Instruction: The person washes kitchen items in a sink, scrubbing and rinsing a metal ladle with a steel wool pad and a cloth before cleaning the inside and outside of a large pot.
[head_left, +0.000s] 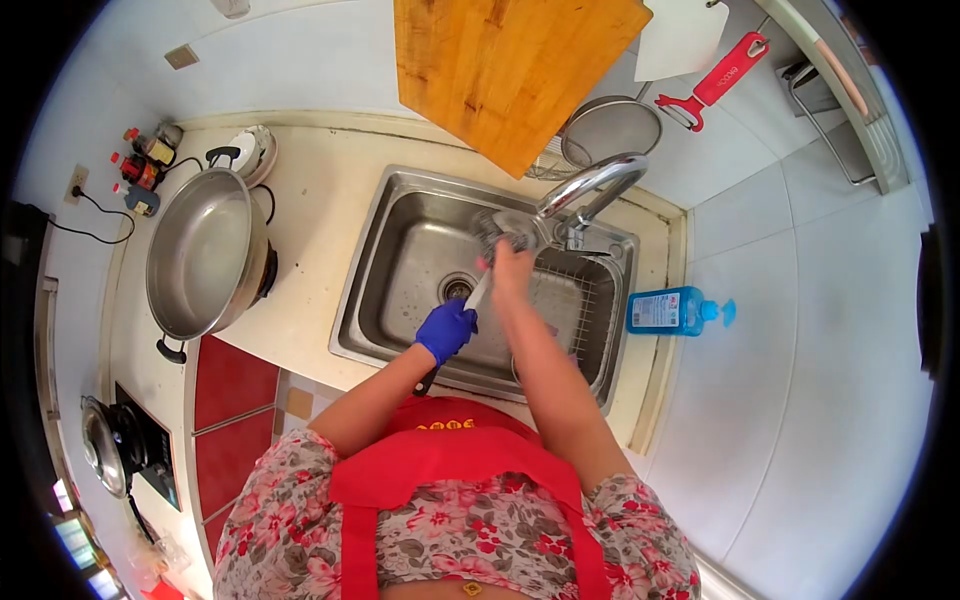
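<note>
My left hand (447,329), in a blue glove, is closed around a knife (480,291) over the left part of the steel sink (362,330). The black handle shows below the glove and the pale blade above it. Bare and closed, my right hand (512,268) is near the upper end of the blade, under the faucet (603,178). It grips a grey, mesh-like scrubber (490,229), which is blurred by motion. The drain (457,289) lies just above my left hand.
A wire rack (581,298) sits in the sink's right side. Blue bottle (667,311) on the right edge; large pan (203,255) at left. Above hang a cutting board (510,70), strainer (612,131) and red peeler (722,80).
</note>
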